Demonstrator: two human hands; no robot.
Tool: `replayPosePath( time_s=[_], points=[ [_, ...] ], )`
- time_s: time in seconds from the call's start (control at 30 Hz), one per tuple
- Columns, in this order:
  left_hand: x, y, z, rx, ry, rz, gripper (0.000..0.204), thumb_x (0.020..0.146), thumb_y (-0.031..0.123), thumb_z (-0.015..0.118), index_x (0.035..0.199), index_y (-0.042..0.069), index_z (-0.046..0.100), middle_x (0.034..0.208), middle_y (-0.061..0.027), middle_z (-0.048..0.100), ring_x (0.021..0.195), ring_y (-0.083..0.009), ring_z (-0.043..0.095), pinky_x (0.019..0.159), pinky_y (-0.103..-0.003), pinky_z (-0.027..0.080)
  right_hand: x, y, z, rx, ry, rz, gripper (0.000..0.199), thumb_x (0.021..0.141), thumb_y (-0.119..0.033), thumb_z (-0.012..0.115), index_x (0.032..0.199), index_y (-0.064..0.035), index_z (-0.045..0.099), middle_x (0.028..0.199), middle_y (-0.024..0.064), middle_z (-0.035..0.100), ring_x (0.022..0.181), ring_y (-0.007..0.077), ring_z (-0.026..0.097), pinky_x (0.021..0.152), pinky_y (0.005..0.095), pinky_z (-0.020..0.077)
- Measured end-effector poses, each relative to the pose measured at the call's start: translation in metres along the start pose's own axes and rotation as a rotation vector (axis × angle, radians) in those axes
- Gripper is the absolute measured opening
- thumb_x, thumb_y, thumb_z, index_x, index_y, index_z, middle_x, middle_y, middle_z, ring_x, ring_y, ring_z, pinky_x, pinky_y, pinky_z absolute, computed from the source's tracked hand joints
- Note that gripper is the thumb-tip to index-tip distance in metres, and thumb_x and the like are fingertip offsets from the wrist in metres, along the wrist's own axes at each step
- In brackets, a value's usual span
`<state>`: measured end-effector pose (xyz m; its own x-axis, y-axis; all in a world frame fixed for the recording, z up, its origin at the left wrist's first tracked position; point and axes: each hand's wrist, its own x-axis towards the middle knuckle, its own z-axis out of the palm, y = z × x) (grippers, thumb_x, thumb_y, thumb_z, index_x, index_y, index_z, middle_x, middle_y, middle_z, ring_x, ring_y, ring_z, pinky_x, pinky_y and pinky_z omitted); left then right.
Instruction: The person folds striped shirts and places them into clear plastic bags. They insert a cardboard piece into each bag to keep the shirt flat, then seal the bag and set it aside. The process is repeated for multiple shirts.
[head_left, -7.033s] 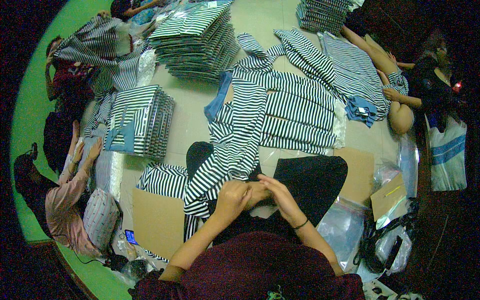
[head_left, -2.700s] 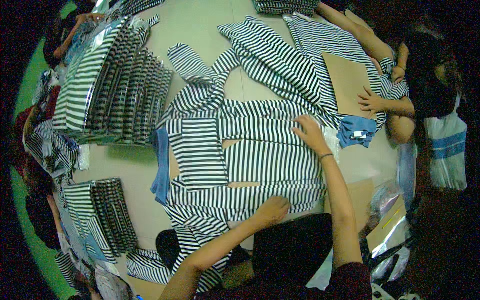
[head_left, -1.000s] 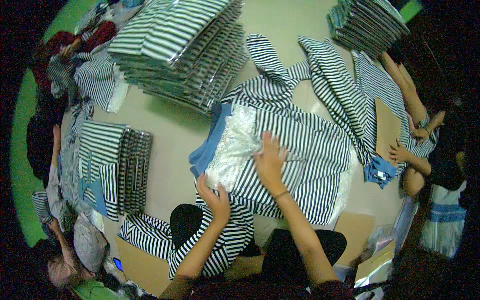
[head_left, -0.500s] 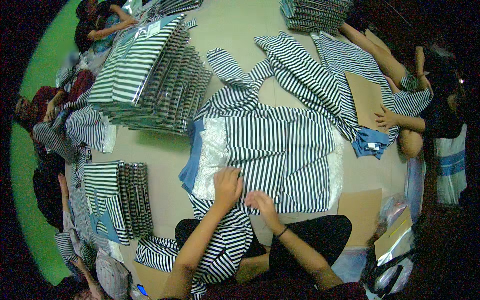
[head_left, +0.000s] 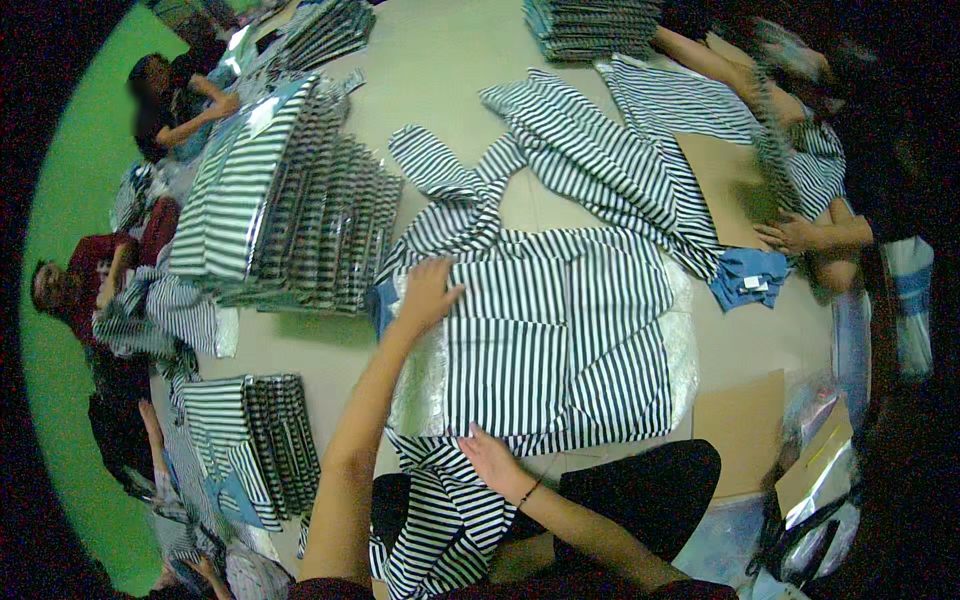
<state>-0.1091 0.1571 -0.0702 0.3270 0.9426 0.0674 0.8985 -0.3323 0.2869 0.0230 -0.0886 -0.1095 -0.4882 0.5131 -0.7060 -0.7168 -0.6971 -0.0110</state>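
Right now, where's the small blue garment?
In the head view the blue garment lies on the table's right side, just right of the folded striped shirt and below a cardboard sheet, beside another person's hand.

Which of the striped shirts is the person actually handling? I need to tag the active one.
The folded striped shirt in the table's middle, on a clear plastic bag: the left hand and right hand both press on it. The others lie untouched by these hands.

A garment packing workshop. Beyond the left hand [head_left: 428,290] rise stacks of bagged striped shirts [head_left: 285,200]. Other workers sit around the big table [head_left: 450,80], folding loose striped garments [head_left: 600,160].
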Motion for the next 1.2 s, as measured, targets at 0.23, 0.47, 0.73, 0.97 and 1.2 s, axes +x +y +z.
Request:
replayPosePath(
  time_s=[0.23, 0.47, 0.73, 0.97, 1.2],
  points=[
    [0.034, -0.022, -0.036, -0.11, -0.518, -0.015, 0.062, 0.06, 0.036, 0.067, 0.106, -0.001, 0.047, 0.105, -0.0194, 0.05, 0.098, -0.03, 0.047, 0.085, -0.034, 0.036, 0.01, -0.003, 0.009, -0.361, 0.259, -0.005, 0.047, 0.073, -0.032, 0.059, 0.102, 0.0033, 0.05, 0.097, 0.0124, 0.052, 0.082, 0.0164, 0.05, 0.071, 0.0269, 0.0427],
    [-0.026, 0.015, -0.088, -0.372, -0.36, -0.187, 0.052, 0.066, 0.027, 0.064, 0.106, 0.0, 0.046, 0.1, -0.0193, 0.053, 0.093, -0.0285, 0.052, 0.079, -0.032, 0.039, -0.04, -0.042, 0.001, -0.342, 0.31, -0.55, 0.048, 0.073, -0.027, 0.056, 0.11, 0.0006, 0.042, 0.111, 0.012, 0.047, 0.098, 0.0235, 0.047, 0.088, 0.0323, 0.0341],
    [-0.094, 0.113, -0.078, -0.044, -0.062, -0.201, 0.028, 0.072, 0.017, 0.054, 0.095, 0.004, 0.045, 0.075, -0.0178, 0.056, 0.069, -0.0343, 0.054, 0.058, -0.041, 0.042, -0.046, -0.082, 0.005, -0.407, 0.072, -0.564, 0.044, 0.072, -0.011, 0.055, 0.112, -0.0036, 0.039, 0.105, 0.0066, 0.049, 0.095, 0.0181, 0.047, 0.084, 0.0307, 0.0376],
    [-0.14, 0.216, -0.012, 0.14, -0.045, 0.074, 0.025, 0.064, 0.017, 0.058, 0.08, 0.006, 0.043, 0.073, -0.0122, 0.049, 0.068, -0.0253, 0.054, 0.052, -0.033, 0.046, -0.074, -0.117, 0.002, -0.201, -0.301, -0.318, 0.059, 0.082, -0.052, 0.03, 0.121, -0.0086, 0.026, 0.123, 0.0046, 0.034, 0.107, 0.0178, 0.04, 0.085, 0.0338, 0.0372],
    [-0.147, 0.203, -0.011, -0.386, -0.31, -0.139, 0.036, 0.069, 0.015, 0.056, 0.1, 0.002, 0.047, 0.099, -0.0151, 0.051, 0.077, -0.0328, 0.052, 0.068, -0.038, 0.043, -0.069, -0.103, -0.009, -0.237, -0.014, -0.363, 0.037, 0.075, -0.015, 0.058, 0.108, -0.0064, 0.044, 0.101, 0.0056, 0.051, 0.092, 0.0168, 0.05, 0.079, 0.0302, 0.0407]
  ],
)
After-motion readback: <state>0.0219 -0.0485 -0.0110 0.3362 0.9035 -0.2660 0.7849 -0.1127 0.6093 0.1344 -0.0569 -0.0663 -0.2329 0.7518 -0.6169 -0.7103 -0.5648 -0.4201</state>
